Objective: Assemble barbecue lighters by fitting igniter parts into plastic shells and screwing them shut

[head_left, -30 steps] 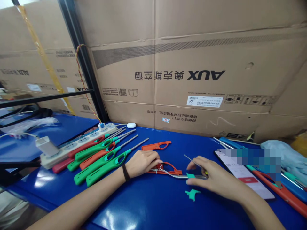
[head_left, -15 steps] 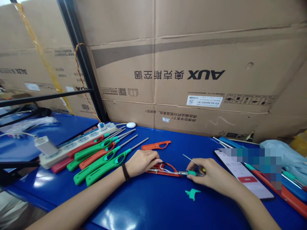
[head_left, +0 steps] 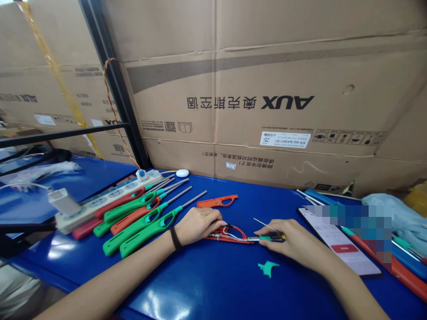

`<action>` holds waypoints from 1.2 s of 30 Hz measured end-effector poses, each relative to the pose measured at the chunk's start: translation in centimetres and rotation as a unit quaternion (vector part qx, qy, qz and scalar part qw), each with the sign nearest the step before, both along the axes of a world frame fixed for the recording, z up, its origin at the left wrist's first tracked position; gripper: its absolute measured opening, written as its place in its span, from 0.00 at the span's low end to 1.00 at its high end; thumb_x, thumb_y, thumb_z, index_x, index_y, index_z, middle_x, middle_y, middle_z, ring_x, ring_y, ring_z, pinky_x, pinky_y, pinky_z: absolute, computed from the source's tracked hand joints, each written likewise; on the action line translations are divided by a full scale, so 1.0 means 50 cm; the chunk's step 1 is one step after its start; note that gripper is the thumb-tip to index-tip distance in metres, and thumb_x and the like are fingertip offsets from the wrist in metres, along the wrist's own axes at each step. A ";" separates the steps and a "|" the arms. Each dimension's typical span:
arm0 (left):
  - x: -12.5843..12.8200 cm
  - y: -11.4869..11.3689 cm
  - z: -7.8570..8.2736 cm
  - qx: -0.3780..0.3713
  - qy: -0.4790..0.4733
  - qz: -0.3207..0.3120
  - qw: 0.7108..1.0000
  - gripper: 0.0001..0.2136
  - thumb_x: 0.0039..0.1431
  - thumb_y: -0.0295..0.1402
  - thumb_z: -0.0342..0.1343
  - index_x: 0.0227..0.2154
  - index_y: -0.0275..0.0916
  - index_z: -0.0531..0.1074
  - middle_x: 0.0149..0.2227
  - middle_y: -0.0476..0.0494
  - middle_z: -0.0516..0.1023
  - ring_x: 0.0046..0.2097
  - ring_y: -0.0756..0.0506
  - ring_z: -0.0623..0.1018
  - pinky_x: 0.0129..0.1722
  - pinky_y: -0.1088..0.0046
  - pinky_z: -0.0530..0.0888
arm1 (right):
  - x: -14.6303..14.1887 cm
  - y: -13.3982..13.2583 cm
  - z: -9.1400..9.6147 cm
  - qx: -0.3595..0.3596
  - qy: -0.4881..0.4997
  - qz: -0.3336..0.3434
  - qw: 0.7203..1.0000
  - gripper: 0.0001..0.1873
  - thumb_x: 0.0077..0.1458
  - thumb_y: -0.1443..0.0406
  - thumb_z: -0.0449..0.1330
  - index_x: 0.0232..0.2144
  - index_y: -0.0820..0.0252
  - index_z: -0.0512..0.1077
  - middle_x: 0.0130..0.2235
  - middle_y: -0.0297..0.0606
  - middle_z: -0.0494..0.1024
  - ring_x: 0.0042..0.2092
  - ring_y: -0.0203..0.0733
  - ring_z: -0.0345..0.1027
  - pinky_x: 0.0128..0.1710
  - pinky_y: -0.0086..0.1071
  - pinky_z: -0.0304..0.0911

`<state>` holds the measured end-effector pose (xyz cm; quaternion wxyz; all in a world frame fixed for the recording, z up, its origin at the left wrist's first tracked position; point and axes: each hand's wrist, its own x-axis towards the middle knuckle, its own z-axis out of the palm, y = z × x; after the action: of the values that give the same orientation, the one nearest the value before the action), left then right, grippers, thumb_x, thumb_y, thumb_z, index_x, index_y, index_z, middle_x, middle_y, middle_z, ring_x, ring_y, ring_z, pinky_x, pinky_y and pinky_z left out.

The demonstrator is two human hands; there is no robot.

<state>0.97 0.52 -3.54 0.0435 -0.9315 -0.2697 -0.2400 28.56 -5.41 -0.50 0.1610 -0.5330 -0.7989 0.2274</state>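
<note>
An opened orange gas lighter (head_left: 230, 238) lies on the blue table, its white wires and inner parts exposed. My left hand (head_left: 200, 224) grips its handle end with closed fingers, covering much of that end. At its metal tube, my right hand (head_left: 283, 235) pinches a green collar (head_left: 265, 238) close to the orange body. Tucked in that same hand is a thin screwdriver (head_left: 263, 223), its shaft pointing up and left. A loose green trigger piece (head_left: 267, 268) lies in front of the right hand. Behind the left hand rests the lighter's other orange shell half (head_left: 218, 202).
Several assembled lighters (head_left: 143, 235) lie at the left beside a white power strip (head_left: 96, 202). A phone (head_left: 340, 244) and more lighters (head_left: 403, 271) lie at the right. A large cardboard box (head_left: 247, 146) stands behind the table.
My right hand has shifted slightly left, with the green collar moving along the tube toward the orange body. My left hand stays in place.
</note>
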 end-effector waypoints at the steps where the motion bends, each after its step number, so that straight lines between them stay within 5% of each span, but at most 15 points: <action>1: 0.000 0.000 0.000 0.000 0.000 0.000 1.000 0.20 0.69 0.43 0.37 0.30 0.37 0.68 0.28 0.49 0.77 0.29 0.51 0.77 0.29 0.79 0.67 | -0.002 0.000 -0.001 0.004 -0.005 0.001 1.000 0.11 0.53 0.60 0.59 0.38 0.47 0.78 0.37 0.34 0.79 0.39 0.43 0.72 0.38 0.30 0.61; 13: 0.003 -0.003 0.005 -0.001 0.001 -0.007 1.000 0.19 0.69 0.42 0.38 0.30 0.37 0.68 0.28 0.49 0.76 0.29 0.51 0.77 0.29 0.79 0.67 | -0.028 -0.001 0.002 0.055 0.007 0.032 0.998 0.06 0.55 0.62 0.59 0.32 0.50 0.77 0.37 0.32 0.77 0.36 0.39 0.71 0.38 0.29 0.61; 27: 0.005 -0.007 0.010 0.049 0.011 0.004 0.999 0.19 0.69 0.41 0.40 0.28 0.37 0.68 0.26 0.49 0.76 0.28 0.51 0.75 0.27 0.79 0.65 | -0.050 -0.016 0.009 0.102 -0.133 0.068 0.983 0.11 0.59 0.68 0.54 0.30 0.56 0.75 0.32 0.34 0.77 0.32 0.40 0.73 0.31 0.28 0.63; 36: 0.008 -0.001 0.001 0.065 0.021 0.033 0.997 0.20 0.69 0.41 0.39 0.26 0.36 0.68 0.25 0.48 0.75 0.27 0.50 0.76 0.26 0.77 0.66 | -0.023 -0.035 -0.057 0.238 -0.197 0.134 0.942 0.28 0.48 0.79 0.49 0.50 0.57 0.70 0.47 0.43 0.77 0.41 0.46 0.75 0.33 0.33 0.72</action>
<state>1.37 0.44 -3.49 0.1171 -0.9222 -0.2832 -0.2358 27.42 -7.18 -3.36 0.0909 -0.4013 -0.9095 -0.0594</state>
